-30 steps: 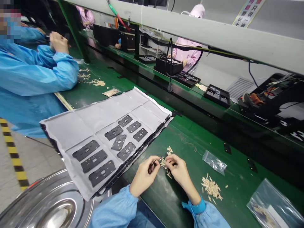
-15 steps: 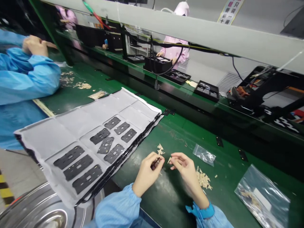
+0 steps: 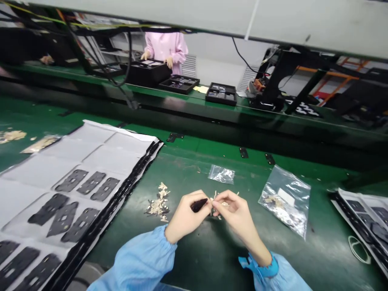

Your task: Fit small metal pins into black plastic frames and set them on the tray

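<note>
My left hand point(image 3: 185, 216) is closed around a small dark part point(image 3: 199, 205) whose tip sticks out toward the right. My right hand point(image 3: 235, 212) pinches a tiny pale piece point(image 3: 214, 199) right at that tip, the two hands nearly touching over the green bench point(image 3: 194, 169). Just left of my left hand lies a small heap of pale pieces point(image 3: 158, 203). More pale pieces lie behind my right fingers, partly hidden. Both sleeves are light blue.
A stack of trays topped by a white sheet point(image 3: 100, 149) carrying several black flat parts point(image 3: 72, 202) lies at left. Two clear bags, one small point(image 3: 222, 174) and one larger point(image 3: 286, 200), lie to the right. Another tray stack point(image 3: 363, 214) is at far right. A person in pink point(image 3: 165, 46) stands across the line.
The view has swung to the right, so the neighbour in blue is gone from view and the right tray stack appears. My hands have come together again, right fingers at the dark part's tip.
</note>
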`<move>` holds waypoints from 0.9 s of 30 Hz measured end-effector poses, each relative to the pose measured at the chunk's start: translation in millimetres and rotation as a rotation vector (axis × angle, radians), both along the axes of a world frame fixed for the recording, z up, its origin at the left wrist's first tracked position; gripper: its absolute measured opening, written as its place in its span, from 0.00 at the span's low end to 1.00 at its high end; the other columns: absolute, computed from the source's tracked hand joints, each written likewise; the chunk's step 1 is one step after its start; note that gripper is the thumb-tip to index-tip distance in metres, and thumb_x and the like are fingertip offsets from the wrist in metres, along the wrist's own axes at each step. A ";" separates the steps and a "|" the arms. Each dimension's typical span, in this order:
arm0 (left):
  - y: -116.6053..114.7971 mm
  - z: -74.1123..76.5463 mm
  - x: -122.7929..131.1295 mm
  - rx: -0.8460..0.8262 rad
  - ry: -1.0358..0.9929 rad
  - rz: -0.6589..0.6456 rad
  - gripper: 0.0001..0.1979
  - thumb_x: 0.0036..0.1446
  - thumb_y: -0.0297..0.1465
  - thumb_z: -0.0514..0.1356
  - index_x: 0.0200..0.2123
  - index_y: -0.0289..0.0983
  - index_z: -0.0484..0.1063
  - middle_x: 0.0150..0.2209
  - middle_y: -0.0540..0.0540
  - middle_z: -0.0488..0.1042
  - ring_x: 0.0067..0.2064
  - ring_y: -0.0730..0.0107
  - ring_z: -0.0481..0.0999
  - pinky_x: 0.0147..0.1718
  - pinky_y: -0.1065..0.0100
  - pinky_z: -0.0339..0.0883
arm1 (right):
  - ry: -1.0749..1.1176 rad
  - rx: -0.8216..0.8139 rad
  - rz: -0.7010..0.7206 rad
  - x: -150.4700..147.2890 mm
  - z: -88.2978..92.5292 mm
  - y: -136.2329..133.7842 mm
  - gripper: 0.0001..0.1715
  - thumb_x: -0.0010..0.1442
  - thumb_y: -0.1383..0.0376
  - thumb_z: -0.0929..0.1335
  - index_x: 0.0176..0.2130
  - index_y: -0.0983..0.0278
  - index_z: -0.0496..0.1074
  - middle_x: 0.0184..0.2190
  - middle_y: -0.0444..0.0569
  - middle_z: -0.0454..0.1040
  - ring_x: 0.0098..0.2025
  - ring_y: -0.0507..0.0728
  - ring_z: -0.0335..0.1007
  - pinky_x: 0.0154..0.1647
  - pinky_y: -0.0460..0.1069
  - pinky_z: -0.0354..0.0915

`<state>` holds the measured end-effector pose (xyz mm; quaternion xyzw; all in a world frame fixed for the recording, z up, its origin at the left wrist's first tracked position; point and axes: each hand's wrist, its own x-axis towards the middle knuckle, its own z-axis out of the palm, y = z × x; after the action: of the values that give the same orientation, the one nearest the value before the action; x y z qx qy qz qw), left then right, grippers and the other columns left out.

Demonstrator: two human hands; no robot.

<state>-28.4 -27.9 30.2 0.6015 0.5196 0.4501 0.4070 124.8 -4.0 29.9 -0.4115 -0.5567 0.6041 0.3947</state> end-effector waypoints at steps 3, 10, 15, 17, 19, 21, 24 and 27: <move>11.9 3.5 18.0 0.022 0.051 -0.037 0.10 0.53 0.27 0.57 0.21 0.34 0.69 0.23 0.49 0.67 0.26 0.74 0.66 0.26 0.72 0.58 | -0.090 0.106 -0.044 21.5 -0.8 4.0 0.07 0.55 0.62 0.69 0.30 0.64 0.72 0.29 0.47 0.69 0.27 0.52 0.70 0.26 0.46 0.70; 30.4 -7.1 45.9 0.013 0.056 -0.110 0.08 0.49 0.23 0.57 0.19 0.34 0.69 0.22 0.50 0.67 0.25 0.74 0.66 0.25 0.73 0.58 | -0.273 0.371 -0.021 51.6 -4.2 9.3 0.08 0.59 0.67 0.65 0.33 0.63 0.74 0.29 0.48 0.69 0.30 0.52 0.68 0.27 0.45 0.68; 32.5 -24.3 47.2 -0.057 -0.009 -0.111 0.08 0.47 0.21 0.56 0.19 0.34 0.69 0.22 0.50 0.68 0.27 0.73 0.68 0.27 0.72 0.61 | -0.247 0.334 -0.052 50.7 -16.3 10.2 0.10 0.59 0.66 0.64 0.31 0.63 0.74 0.29 0.47 0.69 0.28 0.51 0.68 0.27 0.44 0.70; 31.9 -30.1 45.0 -0.075 -0.014 -0.103 0.08 0.47 0.21 0.56 0.19 0.35 0.69 0.23 0.50 0.68 0.27 0.73 0.68 0.28 0.72 0.62 | -0.221 0.268 -0.033 48.9 -20.4 10.5 0.09 0.59 0.65 0.64 0.32 0.63 0.74 0.30 0.47 0.69 0.29 0.51 0.69 0.27 0.44 0.71; 31.2 -34.0 43.1 -0.084 -0.015 -0.098 0.08 0.48 0.22 0.56 0.19 0.35 0.69 0.22 0.50 0.68 0.27 0.73 0.68 0.28 0.71 0.62 | -0.201 0.195 -0.015 47.5 -23.9 11.3 0.09 0.58 0.65 0.65 0.32 0.64 0.75 0.30 0.48 0.70 0.29 0.52 0.69 0.27 0.45 0.71; 31.0 -36.1 42.1 -0.092 -0.023 -0.105 0.08 0.48 0.22 0.56 0.19 0.35 0.70 0.23 0.49 0.69 0.27 0.72 0.68 0.29 0.71 0.63 | -0.177 0.108 -0.011 46.6 -28.0 12.8 0.08 0.57 0.64 0.66 0.30 0.64 0.74 0.30 0.48 0.70 0.29 0.52 0.70 0.27 0.45 0.72; 32.0 -37.3 41.0 -0.111 -0.038 -0.103 0.08 0.48 0.22 0.56 0.20 0.35 0.70 0.23 0.49 0.69 0.28 0.72 0.68 0.30 0.70 0.63 | -0.130 -0.004 -0.092 46.5 -36.6 15.7 0.08 0.56 0.62 0.68 0.29 0.65 0.72 0.28 0.46 0.70 0.27 0.52 0.70 0.26 0.46 0.72; 33.7 -38.5 39.0 -0.121 -0.032 -0.074 0.07 0.49 0.23 0.56 0.21 0.35 0.68 0.24 0.49 0.68 0.29 0.72 0.68 0.30 0.71 0.61 | -0.166 0.014 -0.207 48.5 -45.5 17.8 0.08 0.56 0.63 0.67 0.29 0.64 0.72 0.27 0.46 0.70 0.27 0.52 0.70 0.28 0.47 0.72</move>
<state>10.6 5.9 -8.3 0.5873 0.5167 0.4123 0.4670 173.2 13.8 -15.6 -0.5126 -0.5464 0.5201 0.4101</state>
